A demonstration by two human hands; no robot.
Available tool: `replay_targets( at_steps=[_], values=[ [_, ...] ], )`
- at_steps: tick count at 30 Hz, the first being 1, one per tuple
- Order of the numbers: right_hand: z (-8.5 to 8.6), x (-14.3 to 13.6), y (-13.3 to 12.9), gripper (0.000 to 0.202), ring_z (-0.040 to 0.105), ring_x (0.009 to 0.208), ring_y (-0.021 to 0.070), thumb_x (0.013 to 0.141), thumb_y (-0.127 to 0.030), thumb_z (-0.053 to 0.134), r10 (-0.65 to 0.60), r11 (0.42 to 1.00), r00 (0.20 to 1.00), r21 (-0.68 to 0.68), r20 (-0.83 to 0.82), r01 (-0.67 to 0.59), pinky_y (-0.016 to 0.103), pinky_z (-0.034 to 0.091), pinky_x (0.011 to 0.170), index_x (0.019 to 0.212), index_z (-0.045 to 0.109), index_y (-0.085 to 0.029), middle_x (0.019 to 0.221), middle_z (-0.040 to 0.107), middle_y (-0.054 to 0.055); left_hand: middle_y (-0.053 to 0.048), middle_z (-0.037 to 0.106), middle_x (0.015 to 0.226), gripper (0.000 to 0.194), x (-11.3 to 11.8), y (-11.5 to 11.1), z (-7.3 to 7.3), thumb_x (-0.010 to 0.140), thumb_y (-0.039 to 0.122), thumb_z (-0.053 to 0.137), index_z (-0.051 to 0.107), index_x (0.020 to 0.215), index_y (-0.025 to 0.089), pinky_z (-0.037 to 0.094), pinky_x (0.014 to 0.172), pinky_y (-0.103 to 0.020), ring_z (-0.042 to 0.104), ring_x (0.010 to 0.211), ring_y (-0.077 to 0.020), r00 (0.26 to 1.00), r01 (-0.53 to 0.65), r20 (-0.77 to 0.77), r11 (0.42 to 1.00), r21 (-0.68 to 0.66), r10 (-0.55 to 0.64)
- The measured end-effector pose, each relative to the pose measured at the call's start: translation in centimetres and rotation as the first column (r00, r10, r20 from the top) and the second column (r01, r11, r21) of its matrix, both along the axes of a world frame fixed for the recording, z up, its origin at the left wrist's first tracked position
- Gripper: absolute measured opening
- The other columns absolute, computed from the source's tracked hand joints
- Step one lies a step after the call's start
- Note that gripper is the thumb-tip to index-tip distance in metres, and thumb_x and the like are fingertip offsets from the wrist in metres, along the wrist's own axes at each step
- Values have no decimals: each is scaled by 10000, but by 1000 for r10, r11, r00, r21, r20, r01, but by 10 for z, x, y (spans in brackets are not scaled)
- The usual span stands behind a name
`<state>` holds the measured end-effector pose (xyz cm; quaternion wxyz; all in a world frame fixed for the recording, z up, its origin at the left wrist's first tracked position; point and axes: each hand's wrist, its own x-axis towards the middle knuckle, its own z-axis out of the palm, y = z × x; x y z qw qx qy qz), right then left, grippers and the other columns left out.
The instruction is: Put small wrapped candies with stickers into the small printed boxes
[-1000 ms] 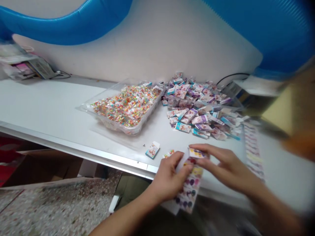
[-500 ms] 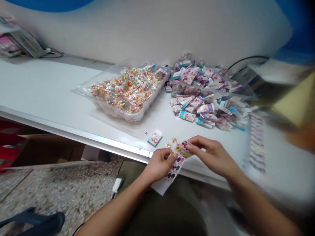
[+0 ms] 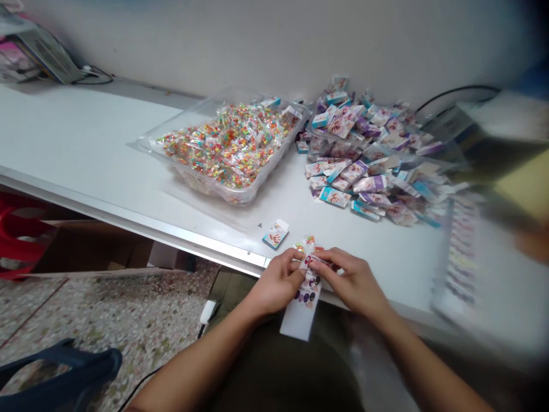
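A white strip with colourful oval stickers (image 3: pixel 305 297) hangs over my lap at the table's front edge. My left hand (image 3: pixel 281 281) pinches its upper left side. Fingers of my right hand (image 3: pixel 345 277) are closed on the strip's upper right part, close to the left fingertips. Just beyond the hands lies a small clear bag of coloured beads (image 3: pixel 305 245), partly hidden by them. A small blue-and-white box (image 3: pixel 275 234) with a hand picture rests on the table to the left of it.
A clear tray (image 3: pixel 257 191) holds many bead bags. Right of it is a heap of small boxes (image 3: pixel 369 166). Sticker sheets (image 3: pixel 461 257) lie at the right. An open cardboard box (image 3: pixel 98 249) and a dark blue stool (image 3: pixel 64 369) are below, left.
My right hand has come closer to my left. The strip now hangs straighter, with more of its white lower end showing. The whole view has shifted slightly.
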<state>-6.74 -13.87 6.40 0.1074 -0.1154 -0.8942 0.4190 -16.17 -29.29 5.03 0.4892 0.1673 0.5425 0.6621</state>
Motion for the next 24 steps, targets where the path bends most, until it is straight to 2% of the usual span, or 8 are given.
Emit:
replay_targets(
  at_steps=[4,8,10,13,16,20,24],
  values=[
    [10,-1,4,218,627,736,174,911,-378,563,-47,999,999,-11,-4,47,278,470,670,878,704,-216,819,701,32,-3,606,662,322,1,-2,-6,780,457,668,597,807,143,337,515,-211,475,519,-85,997,82,-1,991,-103,-82],
    [10,-1,7,257,633,756,170,929,-399,523,35,999,995,-23,94,-33,267,457,654,910,702,-215,854,720,20,-2,612,673,378,4,-2,-8,757,499,697,598,858,148,376,524,-215,522,528,-97,993,91,80,993,-78,-84],
    [7,-1,8,268,633,763,171,930,-412,516,38,998,992,-44,117,-33,263,453,640,925,701,-219,871,723,15,6,603,669,398,5,-2,-8,751,513,704,589,894,159,375,509,-213,525,518,-99,991,87,111,994,-72,-79],
    [5,-1,9,279,614,734,164,921,-431,521,-1,997,992,-81,127,12,257,444,623,912,695,-213,837,710,11,12,576,640,407,6,-3,-10,753,536,693,589,831,150,333,484,-202,466,487,-76,986,94,143,993,-75,-83],
    [5,-1,11,286,589,722,158,916,-444,527,35,989,990,-149,138,-14,258,443,642,887,680,-204,804,684,10,11,560,608,417,6,-4,-12,744,542,694,591,770,138,307,467,-206,423,457,-66,979,124,173,988,-87,-108],
    [6,-1,13,281,563,720,148,911,-438,539,89,968,986,-245,142,-52,251,438,654,822,651,-197,759,642,4,32,529,549,420,7,-3,-17,698,541,725,569,721,151,265,439,-206,389,421,-62,989,61,144,984,-165,-37],
    [7,-1,14,269,545,695,139,899,-432,558,78,957,987,-287,143,-34,250,428,645,809,648,-195,739,621,-2,68,441,485,412,8,-3,-22,674,507,749,534,640,157,187,430,-203,306,408,-44,996,25,88,976,-216,-6]
  ],
)
